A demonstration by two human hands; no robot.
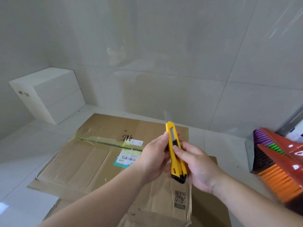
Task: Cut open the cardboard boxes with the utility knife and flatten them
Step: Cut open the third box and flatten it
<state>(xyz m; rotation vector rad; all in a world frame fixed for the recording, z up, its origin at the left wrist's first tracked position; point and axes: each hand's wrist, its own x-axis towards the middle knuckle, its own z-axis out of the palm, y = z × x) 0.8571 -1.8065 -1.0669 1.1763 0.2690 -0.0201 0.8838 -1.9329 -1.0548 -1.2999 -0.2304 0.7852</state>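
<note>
A: What are the hands doing over the flattened cardboard box (98, 154)?

B: Both are holding the yellow utility knife (175, 151) above the box's right part. The left hand (155, 159) is curling round the handle from the left, its thumb lying along the yellow edge. The right hand (198, 167) is wrapping the handle from the right, its thumb pressing on the black slider.

A: Is the blade showing?

B: Yes, a short grey blade is sticking out of the knife's far tip, pointing away from the person, toward the tiled wall (164, 54) behind the box.

A: And the box itself?

B: It is lying flat on the pale floor (24, 145), with clear tape along its centre seam, a handwritten number, and a shipping label (127, 158) with a barcode just left of the left hand. A second piece of cardboard (164, 207), printed with QR codes, is lying nearer the person, overlapping the box's near edge.

A: Anything else around the box?

B: A white block (49, 94) is sitting in the corner, beyond the box's far left. Colourful brooms (278, 164) are leaning well to the box's right.
</note>
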